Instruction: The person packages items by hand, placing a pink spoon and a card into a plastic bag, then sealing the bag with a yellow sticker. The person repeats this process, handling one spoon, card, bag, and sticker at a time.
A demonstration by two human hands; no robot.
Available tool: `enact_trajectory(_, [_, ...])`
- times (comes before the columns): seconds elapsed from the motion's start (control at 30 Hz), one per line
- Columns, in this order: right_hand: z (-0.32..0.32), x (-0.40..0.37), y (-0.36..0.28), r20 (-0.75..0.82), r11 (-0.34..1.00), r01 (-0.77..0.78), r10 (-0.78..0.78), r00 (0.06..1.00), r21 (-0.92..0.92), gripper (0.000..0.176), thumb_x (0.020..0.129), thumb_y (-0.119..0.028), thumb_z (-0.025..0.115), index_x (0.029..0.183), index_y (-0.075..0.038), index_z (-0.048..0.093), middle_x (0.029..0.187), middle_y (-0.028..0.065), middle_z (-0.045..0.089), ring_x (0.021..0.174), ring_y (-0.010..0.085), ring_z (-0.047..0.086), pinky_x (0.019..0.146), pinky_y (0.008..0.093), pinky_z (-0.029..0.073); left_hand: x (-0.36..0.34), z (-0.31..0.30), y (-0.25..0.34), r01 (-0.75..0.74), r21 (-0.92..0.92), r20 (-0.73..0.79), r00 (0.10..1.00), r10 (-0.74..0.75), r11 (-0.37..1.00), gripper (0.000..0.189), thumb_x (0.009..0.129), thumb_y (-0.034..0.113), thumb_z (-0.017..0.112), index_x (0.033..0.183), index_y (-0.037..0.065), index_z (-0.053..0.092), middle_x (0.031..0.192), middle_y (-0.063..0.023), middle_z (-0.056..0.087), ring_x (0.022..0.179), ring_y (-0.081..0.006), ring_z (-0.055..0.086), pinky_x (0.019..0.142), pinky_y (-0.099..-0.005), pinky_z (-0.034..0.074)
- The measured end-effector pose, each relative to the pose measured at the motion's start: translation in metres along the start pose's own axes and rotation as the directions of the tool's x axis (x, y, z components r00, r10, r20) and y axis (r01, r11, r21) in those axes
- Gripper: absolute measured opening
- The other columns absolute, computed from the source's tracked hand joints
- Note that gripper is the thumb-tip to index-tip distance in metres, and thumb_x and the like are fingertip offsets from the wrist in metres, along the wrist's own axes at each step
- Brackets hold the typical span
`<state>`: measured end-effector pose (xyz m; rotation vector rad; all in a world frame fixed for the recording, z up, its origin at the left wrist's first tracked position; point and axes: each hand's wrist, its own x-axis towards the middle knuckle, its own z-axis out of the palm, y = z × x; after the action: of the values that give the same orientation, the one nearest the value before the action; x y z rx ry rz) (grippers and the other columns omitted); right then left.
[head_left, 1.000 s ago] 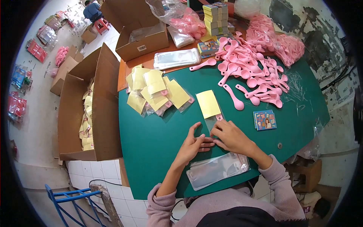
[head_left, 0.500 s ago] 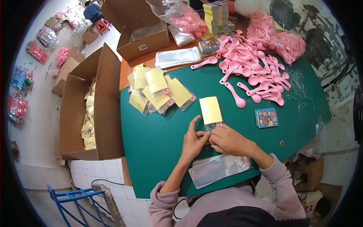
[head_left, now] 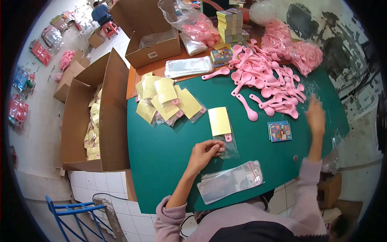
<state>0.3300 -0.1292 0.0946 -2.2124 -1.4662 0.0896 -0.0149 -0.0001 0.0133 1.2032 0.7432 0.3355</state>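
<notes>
My left hand (head_left: 204, 155) pinches the near end of a clear plastic bag (head_left: 231, 150) lying on the green table. Inside that bag are a yellow card (head_left: 220, 121) and a pink spoon, its handle end (head_left: 228, 138) showing below the card. Motion blurs my right hand (head_left: 316, 117), out at the right beside thin clear plastic strips (head_left: 322, 94); its fingers cannot be made out. Between my hands lie small blue printed cards (head_left: 279, 131). A stack of clear bags (head_left: 231, 183) rests near the table's front edge.
Beyond the cards is a heap of pink spoons (head_left: 262, 76). Filled bags with yellow cards (head_left: 165, 99) are piled at the back left. A tall cardboard box (head_left: 115, 117) stands against the table's left side. Card bundles (head_left: 229, 26) are stacked at the back.
My right hand has left the bag and moved far to the right. My left hand stays at the bag's near end. The view has shifted slightly.
</notes>
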Motion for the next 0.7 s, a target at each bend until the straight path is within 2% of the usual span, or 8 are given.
enact_trajectory(0.03, [0.007,-0.007,-0.01,-0.132,0.97,0.038,-0.071,0.989,-0.239,0.048,0.077,-0.002,0.053,0.123,-0.002,0.043,0.119,0.021,0.051,0.113,0.0328,0.048,0.096,0.0418,0.036,0.0,0.0,-0.001,-0.013,-0.02,0.01,1.0,0.013,1.0,0.024,0.09,0.01,0.049,0.109,-0.003,0.057,0.103,-0.0095,0.061,0.091,-0.0137,0.06,0.077,-0.0226,0.048])
enact_trajectory(0.07, [0.028,-0.016,-0.022,0.021,0.99,0.097,-0.095,0.995,-0.098,0.056,0.073,-0.006,0.061,0.126,-0.002,0.041,0.128,0.0214,0.042,0.115,0.0348,0.045,0.098,0.0427,0.033,-0.001,0.002,0.001,-0.015,-0.02,0.01,1.0,0.015,1.0,0.024,0.09,0.01,0.049,0.109,-0.003,0.057,0.103,-0.0095,0.061,0.091,-0.0137,0.06,0.077,-0.0226,0.048])
enact_trajectory(0.13, [0.06,-0.033,-0.097,0.134,0.924,0.314,-0.347,0.928,0.216,0.055,0.062,-0.012,0.073,0.112,-0.008,0.051,0.113,0.0177,0.047,0.102,0.0369,0.051,0.085,0.0417,0.045,-0.003,0.004,0.008,0.012,-0.166,0.029,1.0,-0.008,0.986,0.024,0.09,0.008,0.048,0.11,-0.004,0.056,0.104,-0.0099,0.061,0.093,-0.0148,0.059,0.081,-0.0245,0.048])
enact_trajectory(0.2, [0.09,-0.045,-0.127,0.221,0.896,0.272,-0.361,0.906,0.35,0.043,0.065,-0.01,0.071,0.103,-0.005,0.053,0.104,0.0147,0.045,0.093,0.0333,0.054,0.079,0.0402,0.046,-0.001,0.003,0.007,0.02,-0.236,0.061,0.998,-0.005,0.972,0.024,0.09,0.007,0.048,0.11,-0.004,0.056,0.106,-0.0104,0.06,0.094,-0.0152,0.059,0.082,-0.0251,0.047])
enact_trajectory(0.37, [0.124,-0.045,-0.126,0.047,0.841,0.346,-0.4,0.915,0.415,0.028,0.067,-0.001,0.066,0.093,-0.004,0.056,0.097,0.0131,0.044,0.083,0.0273,0.056,0.073,0.0347,0.048,-0.002,-0.006,0.006,-0.077,-0.299,0.115,0.987,0.116,0.951,0.022,0.088,0.002,0.049,0.108,-0.004,0.055,0.108,-0.0098,0.058,0.094,-0.017,0.059,0.084,-0.0255,0.047])
enact_trajectory(0.43, [0.124,-0.045,-0.126,0.01,0.796,0.319,-0.378,0.926,0.514,0.024,0.068,0.003,0.064,0.09,-0.003,0.057,0.096,0.0125,0.044,0.082,0.026,0.056,0.071,0.0325,0.048,-0.002,-0.004,0.01,-0.328,0.177,0.091,0.944,0.317,0.928,0.019,0.085,0.002,0.054,0.103,-0.002,0.056,0.101,-0.0077,0.06,0.089,-0.0164,0.059,0.079,-0.0259,0.049])
enact_trajectory(0.53, [0.122,-0.045,-0.12,0.065,0.745,0.229,-0.343,0.937,0.627,0.018,0.07,0.005,0.063,0.086,-0.001,0.057,0.097,0.0104,0.045,0.081,0.0201,0.056,0.07,0.03,0.049,-0.005,0.002,0.018,-0.331,0.553,0.107,0.938,0.329,0.765,0.019,0.081,0.003,0.06,0.1,0.0,0.057,0.093,-0.0064,0.059,0.083,-0.0145,0.059,0.072,-0.0263,0.05])
enact_trajectory(0.7, [0.127,-0.044,-0.109,0.284,0.499,-0.165,-0.171,0.943,0.851,0.011,0.079,-0.003,0.064,0.083,0.002,0.055,0.097,0.0074,0.051,0.084,0.0098,0.056,0.068,0.0231,0.05,-0.003,0.006,0.015,-0.216,0.474,-0.082,0.955,0.287,0.854,0.016,0.078,0.007,0.066,0.09,-0.001,0.059,0.084,-0.0055,0.058,0.075,-0.0117,0.058,0.064,-0.0247,0.05])
